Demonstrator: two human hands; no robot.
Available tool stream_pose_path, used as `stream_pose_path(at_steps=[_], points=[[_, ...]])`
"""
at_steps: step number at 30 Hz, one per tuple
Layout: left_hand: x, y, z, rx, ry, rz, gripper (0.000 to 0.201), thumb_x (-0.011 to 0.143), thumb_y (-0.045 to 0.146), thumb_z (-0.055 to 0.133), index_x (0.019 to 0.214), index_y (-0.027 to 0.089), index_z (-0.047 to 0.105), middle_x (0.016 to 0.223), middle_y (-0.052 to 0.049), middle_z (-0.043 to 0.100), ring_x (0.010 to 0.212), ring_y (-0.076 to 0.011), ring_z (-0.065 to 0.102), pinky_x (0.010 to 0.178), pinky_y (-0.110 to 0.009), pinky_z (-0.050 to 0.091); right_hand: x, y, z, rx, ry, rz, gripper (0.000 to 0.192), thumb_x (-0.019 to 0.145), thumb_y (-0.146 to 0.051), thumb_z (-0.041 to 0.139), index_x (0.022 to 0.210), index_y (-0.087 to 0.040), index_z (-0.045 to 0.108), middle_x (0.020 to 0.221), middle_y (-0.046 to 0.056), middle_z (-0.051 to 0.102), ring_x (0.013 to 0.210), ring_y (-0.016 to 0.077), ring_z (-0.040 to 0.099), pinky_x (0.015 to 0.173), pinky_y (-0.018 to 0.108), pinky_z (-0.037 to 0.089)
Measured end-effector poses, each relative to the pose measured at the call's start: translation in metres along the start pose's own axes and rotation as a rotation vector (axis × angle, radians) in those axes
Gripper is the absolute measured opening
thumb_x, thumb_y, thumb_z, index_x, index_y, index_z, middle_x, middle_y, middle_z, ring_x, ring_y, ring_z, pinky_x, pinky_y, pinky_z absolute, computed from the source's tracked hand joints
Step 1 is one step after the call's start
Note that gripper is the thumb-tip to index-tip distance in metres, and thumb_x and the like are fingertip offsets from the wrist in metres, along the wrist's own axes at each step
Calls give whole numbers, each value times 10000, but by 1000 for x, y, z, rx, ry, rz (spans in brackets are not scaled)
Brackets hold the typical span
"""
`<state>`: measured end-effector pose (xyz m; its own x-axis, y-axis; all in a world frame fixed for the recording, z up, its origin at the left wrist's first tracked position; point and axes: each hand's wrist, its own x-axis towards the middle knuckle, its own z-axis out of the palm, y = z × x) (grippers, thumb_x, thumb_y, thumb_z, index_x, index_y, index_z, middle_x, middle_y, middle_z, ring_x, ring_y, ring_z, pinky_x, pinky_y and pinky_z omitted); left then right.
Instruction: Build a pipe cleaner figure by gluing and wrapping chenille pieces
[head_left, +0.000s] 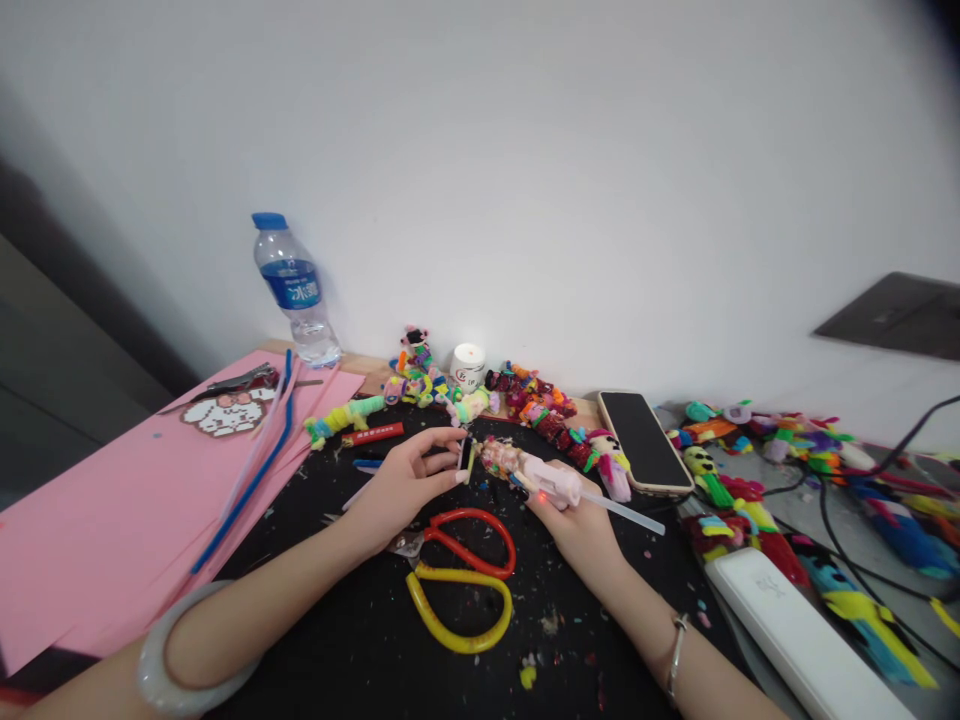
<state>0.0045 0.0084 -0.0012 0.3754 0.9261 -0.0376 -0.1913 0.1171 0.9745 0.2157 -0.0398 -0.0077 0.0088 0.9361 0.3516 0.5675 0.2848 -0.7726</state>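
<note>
Glue gun (551, 483), pale pink with a clear stick jutting from its back, lies in the right hand (574, 515), fingers wrapped under its body. Its nozzle meets a small colourful piece (499, 457) just beside the left hand (405, 480), whose thumb and fingertips (459, 476) pinch a little dark-and-yellow bit (467, 455). Red-and-yellow scissors (461, 580) rest on the black mat (360, 640) between both wrists.
</note>
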Motion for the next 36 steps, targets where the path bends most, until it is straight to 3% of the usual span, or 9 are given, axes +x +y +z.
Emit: stream_pose_path(at_steps=[11, 24, 36], points=[[0, 1, 1, 25, 9, 3, 455, 649, 136, 703, 1080, 198, 572, 1090, -34, 578, 1023, -178, 574, 928, -332, 441, 0, 0, -1, -14, -3, 2, 22, 727, -204, 571, 732, -187, 585, 697, 6, 628, 627, 164, 572, 588, 261, 457], [0, -2, -2, -116, -4, 8, 375, 725, 197, 677, 1084, 197, 567, 1065, -41, 545, 1019, -198, 558, 870, -338, 477, -1, 0, -1, -18, -18, 26, 35, 725, -210, 559, 705, -187, 576, 677, 7, 623, 609, 161, 559, 571, 263, 448], [0, 6, 2, -158, 99, -55, 330, 690, 182, 704, 1004, 184, 600, 953, -5, 550, 883, -134, 552, 768, -252, 498, -1, -1, 1, 25, -59, 43, 77, 714, -197, 567, 667, -193, 505, 618, -21, 549, 559, 134, 500, 535, 230, 397]])
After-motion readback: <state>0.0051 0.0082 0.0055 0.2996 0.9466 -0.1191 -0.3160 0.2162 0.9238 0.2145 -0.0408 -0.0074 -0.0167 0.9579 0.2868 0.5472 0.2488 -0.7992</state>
